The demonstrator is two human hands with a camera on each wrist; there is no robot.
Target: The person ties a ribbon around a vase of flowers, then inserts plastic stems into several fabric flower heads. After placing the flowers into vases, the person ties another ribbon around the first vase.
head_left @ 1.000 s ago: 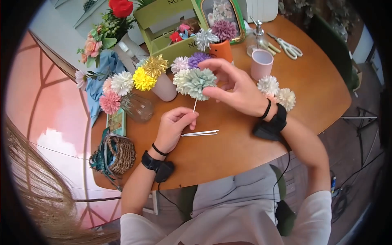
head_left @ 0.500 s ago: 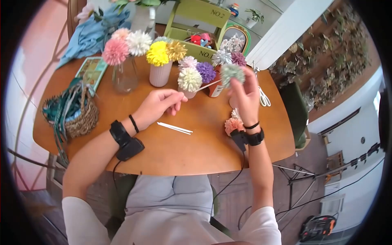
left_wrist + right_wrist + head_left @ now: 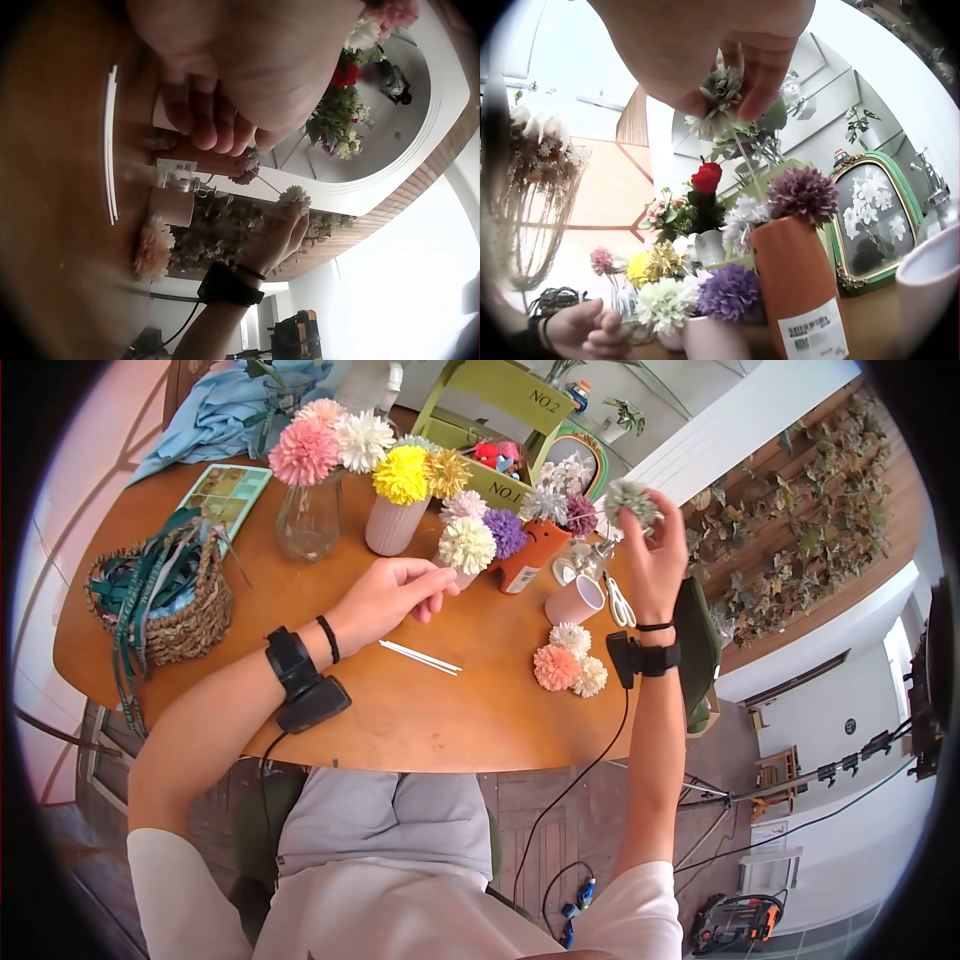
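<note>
My right hand (image 3: pixel 656 565) is raised at the back right and pinches a grey-green pompom flower (image 3: pixel 628 503) by its head. From the flower a thin white stem (image 3: pixel 748 161) slants down toward the orange vase (image 3: pixel 791 274), its lower end overlapping the blooms there in the right wrist view. That vase bears a silver flower (image 3: pixel 742 223) and a dusky purple one (image 3: pixel 802 193). Over the table's middle, my left hand (image 3: pixel 398 592) hangs with loosely curled fingers and nothing in them. Close by it are a cream flower (image 3: pixel 467 547) and a violet flower (image 3: pixel 505 533).
White sticks (image 3: pixel 420 657) lie before the left hand. A pink cup (image 3: pixel 573 602) and loose pompom flowers (image 3: pixel 556 668) are at right, near scissors (image 3: pixel 620 603). Leftward stand a glass vase (image 3: pixel 308 525), a ribbed vase (image 3: pixel 393 528) and a woven basket (image 3: pixel 195 615).
The flower's stem has left my left hand. My right hand has carried the flower right and up, toward the orange vase; the left hand stays over the table. The head view has turned.
</note>
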